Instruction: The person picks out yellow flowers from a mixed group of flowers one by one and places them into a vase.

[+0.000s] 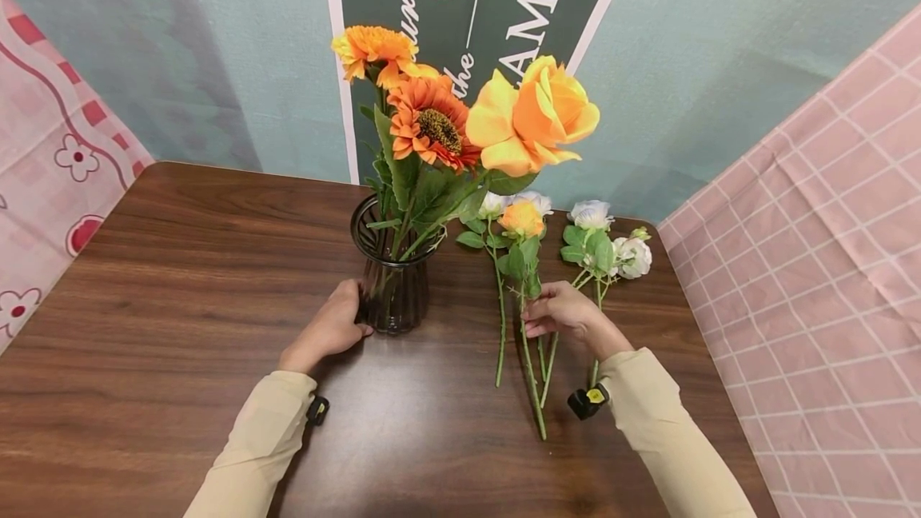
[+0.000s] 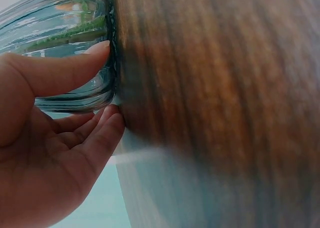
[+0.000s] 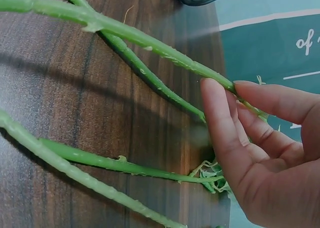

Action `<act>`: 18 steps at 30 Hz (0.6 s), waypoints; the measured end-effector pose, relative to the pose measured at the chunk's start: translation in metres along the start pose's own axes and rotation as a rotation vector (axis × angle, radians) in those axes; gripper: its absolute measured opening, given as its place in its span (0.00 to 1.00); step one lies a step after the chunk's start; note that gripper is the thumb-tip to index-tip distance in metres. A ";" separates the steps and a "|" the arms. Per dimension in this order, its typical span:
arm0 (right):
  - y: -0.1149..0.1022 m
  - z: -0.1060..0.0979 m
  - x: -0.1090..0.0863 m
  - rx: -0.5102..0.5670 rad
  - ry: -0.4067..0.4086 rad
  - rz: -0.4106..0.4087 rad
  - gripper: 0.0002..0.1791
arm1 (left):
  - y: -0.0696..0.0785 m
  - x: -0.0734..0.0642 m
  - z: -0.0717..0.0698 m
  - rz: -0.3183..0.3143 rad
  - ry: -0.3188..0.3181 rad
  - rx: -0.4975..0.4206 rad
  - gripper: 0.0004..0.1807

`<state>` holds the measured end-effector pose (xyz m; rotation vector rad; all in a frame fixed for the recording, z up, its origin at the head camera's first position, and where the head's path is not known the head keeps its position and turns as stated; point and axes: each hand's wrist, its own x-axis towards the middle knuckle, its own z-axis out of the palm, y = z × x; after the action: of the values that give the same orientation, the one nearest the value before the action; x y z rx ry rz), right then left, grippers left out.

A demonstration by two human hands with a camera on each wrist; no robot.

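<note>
My left hand (image 1: 329,332) holds the lower side of a dark ribbed glass vase (image 1: 394,302); in the left wrist view its thumb lies across the glass. Three orange flowers rise from the vase: a carnation-like bloom (image 1: 370,50), a sunflower (image 1: 432,122) and a large rose (image 1: 543,122). To the vase's right, my right hand (image 1: 564,310) pinches the stem (image 3: 165,50) of a small yellow-orange rose (image 1: 521,218) between thumb and fingers. That stem appears raised above other green stems (image 3: 125,168) on the table.
Pale flowers lie at the back right of the wooden table (image 1: 180,302), including a bluish-white bloom (image 1: 592,214) and a white one (image 1: 633,257). A blue-green backdrop (image 1: 273,62) stands behind, and a pink checked cloth (image 1: 827,262) hangs at the right.
</note>
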<state>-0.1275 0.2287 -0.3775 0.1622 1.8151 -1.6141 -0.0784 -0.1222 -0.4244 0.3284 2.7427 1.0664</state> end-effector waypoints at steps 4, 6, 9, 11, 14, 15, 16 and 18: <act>-0.002 0.000 0.000 0.010 -0.002 0.004 0.10 | 0.000 0.000 -0.001 -0.006 -0.003 0.001 0.30; -0.002 0.001 0.000 0.016 0.000 0.008 0.10 | 0.000 0.000 -0.001 -0.009 -0.004 0.001 0.31; -0.003 0.000 0.000 0.028 0.001 0.009 0.11 | 0.000 0.000 0.000 -0.012 -0.003 0.001 0.31; -0.004 0.000 -0.001 0.037 -0.002 0.006 0.12 | 0.000 0.001 0.000 -0.015 -0.001 0.000 0.31; -0.005 0.000 -0.001 0.052 -0.007 -0.002 0.11 | 0.000 0.001 0.000 -0.016 -0.002 0.005 0.31; -0.005 0.000 -0.002 0.054 -0.010 -0.004 0.10 | 0.001 0.001 0.000 -0.017 -0.002 0.005 0.31; -0.006 0.000 -0.002 0.053 -0.012 -0.006 0.09 | 0.001 0.001 0.000 -0.018 -0.003 0.008 0.31; -0.006 0.000 -0.003 0.055 -0.018 -0.010 0.08 | 0.001 0.001 0.000 -0.018 -0.006 0.009 0.31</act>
<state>-0.1289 0.2283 -0.3709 0.1636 1.7616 -1.6682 -0.0795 -0.1214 -0.4238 0.3077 2.7407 1.0466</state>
